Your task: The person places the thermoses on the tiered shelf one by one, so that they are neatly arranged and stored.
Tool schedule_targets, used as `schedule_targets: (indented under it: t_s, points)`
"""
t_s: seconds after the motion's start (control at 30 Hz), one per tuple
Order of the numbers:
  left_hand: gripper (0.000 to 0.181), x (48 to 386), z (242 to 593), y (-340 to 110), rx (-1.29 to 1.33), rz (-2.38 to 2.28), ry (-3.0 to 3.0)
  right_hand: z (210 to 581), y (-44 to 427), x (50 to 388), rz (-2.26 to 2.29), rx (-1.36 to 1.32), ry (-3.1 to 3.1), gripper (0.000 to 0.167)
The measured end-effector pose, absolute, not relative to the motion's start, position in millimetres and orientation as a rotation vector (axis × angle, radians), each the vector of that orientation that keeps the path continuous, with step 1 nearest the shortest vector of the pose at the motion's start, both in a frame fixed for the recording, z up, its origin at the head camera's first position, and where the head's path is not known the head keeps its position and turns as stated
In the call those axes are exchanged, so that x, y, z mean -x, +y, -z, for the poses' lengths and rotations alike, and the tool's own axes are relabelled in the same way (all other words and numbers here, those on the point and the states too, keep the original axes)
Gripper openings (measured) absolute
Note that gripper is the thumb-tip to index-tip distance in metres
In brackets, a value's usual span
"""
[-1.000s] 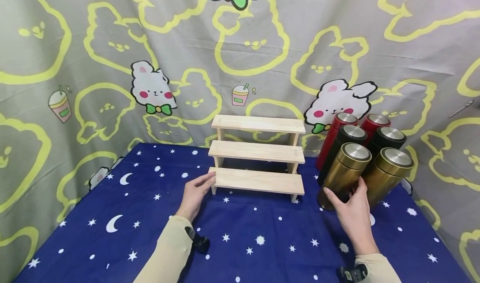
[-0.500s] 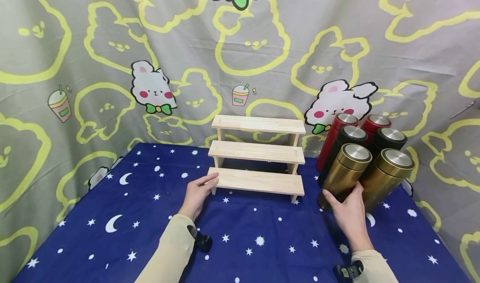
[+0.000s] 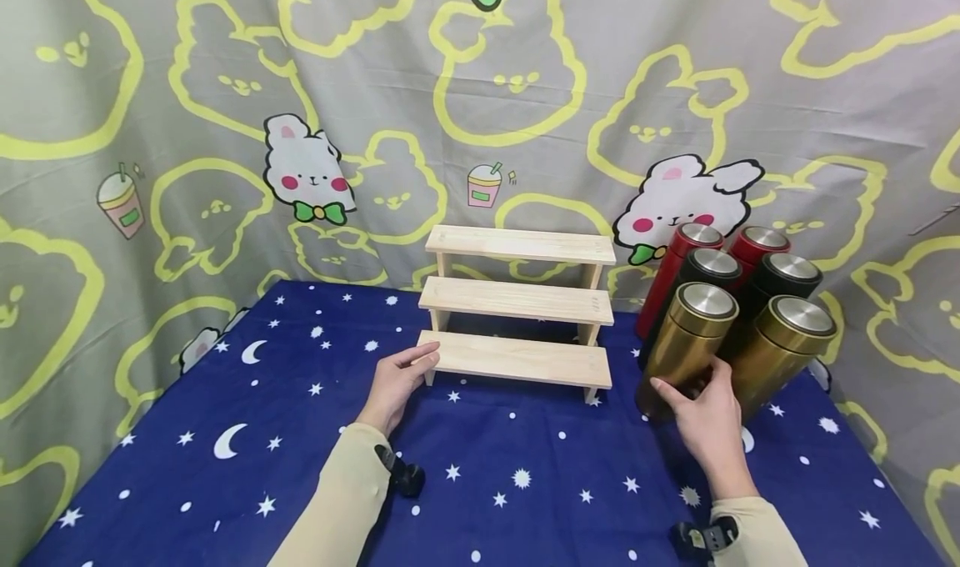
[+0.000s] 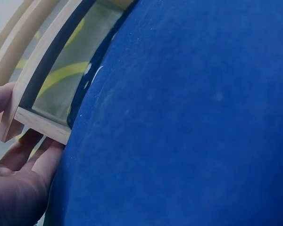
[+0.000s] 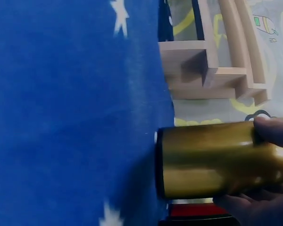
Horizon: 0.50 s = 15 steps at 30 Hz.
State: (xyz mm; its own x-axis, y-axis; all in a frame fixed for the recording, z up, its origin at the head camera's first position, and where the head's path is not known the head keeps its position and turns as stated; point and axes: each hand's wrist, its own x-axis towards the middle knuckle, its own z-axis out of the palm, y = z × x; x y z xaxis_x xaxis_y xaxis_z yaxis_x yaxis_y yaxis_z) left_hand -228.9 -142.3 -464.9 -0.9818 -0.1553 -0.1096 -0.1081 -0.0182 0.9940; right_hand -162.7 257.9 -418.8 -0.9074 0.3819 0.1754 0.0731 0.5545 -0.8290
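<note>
My right hand (image 3: 708, 421) grips the front left gold thermos (image 3: 686, 354), thumb on its left side and fingers on its right. In the right wrist view, the same gold thermos (image 5: 207, 160) has its base at the blue cloth; I cannot tell whether it touches. A second gold thermos (image 3: 780, 363) stands just right of it. Behind are two black thermoses (image 3: 787, 279) and two red thermoses (image 3: 667, 283). My left hand (image 3: 393, 388) holds the left end of the lowest step of a wooden three-step stand (image 3: 517, 358), its fingers (image 4: 45, 157) below the board in the left wrist view.
A blue cloth (image 3: 480, 467) with white stars and moons covers the table. A grey curtain (image 3: 390, 92) with yellow outlined animals hangs close behind the stand and around the sides. The thermoses stand close together right of the stand.
The gripped gold thermos has shifted slightly left, widening the gap to the other gold one. The left hand stays at the stand, and the head view has tipped slightly.
</note>
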Motion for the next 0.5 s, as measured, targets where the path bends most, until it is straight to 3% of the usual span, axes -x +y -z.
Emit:
schedule_targets:
  t_s: [0.5]
  points:
    - [0.03, 230, 460, -141, -0.347, 2.207, -2.194, 367, 243, 163, -1.577, 0.254, -2.355, 0.083]
